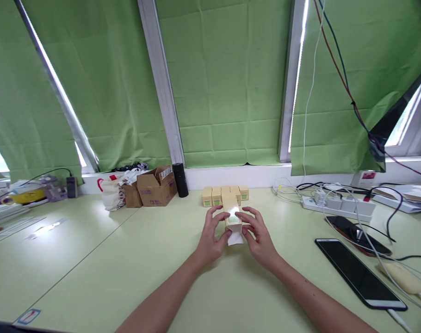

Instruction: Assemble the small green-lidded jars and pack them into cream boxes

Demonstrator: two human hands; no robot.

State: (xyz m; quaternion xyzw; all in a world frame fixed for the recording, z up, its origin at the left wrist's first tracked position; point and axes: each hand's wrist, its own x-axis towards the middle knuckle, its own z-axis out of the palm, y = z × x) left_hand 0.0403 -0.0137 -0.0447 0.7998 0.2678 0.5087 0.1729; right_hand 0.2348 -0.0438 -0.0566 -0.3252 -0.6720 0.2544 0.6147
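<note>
Between my hands is a small pale-yellow box [233,209] with a shiny label on its upper face. A white flap [235,237] hangs from the end nearest me. My left hand [212,237] grips the box's left side with bent fingers and thumb. From the right, my right hand [260,237] holds the opposite side, its fingertips near the flap. Just beyond, similar small boxes [216,196] stand in a row, partly hidden by the held one. What is inside the held box cannot be seen.
To the right lie a large phone [361,273], a dark phone [356,235] and a power strip [338,206] with tangled cables. A cardboard box [157,187], a black cylinder [180,180] and a white bag [112,193] stand at the back left, by the green blinds [227,83].
</note>
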